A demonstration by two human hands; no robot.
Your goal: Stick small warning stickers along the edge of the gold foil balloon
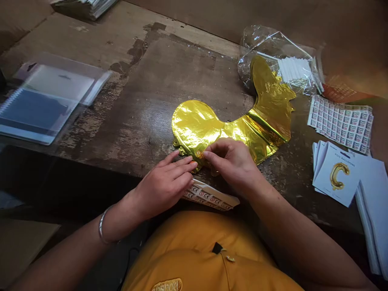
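- Foil balloon (209, 129): lower edge hidden by right hand (232, 165).
- Sticker strip (209, 197): upper end hidden by left hand (162, 188); print too small to read.
- White cards (371, 202): cut off by right edge.
- Spiral notebook (33, 111): cut off by left edge, blurred under plastic (57, 87).

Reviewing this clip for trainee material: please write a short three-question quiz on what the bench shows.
1. True or false: a silver bangle circles the wrist of the left hand.
2. What does the right hand touch? A) the gold foil balloon B) the clear plastic bag C) the spiral notebook
3. Fill in the blank: the gold letter on the foil balloon card is ___.

Key: 1 true; 2 A; 3 C.
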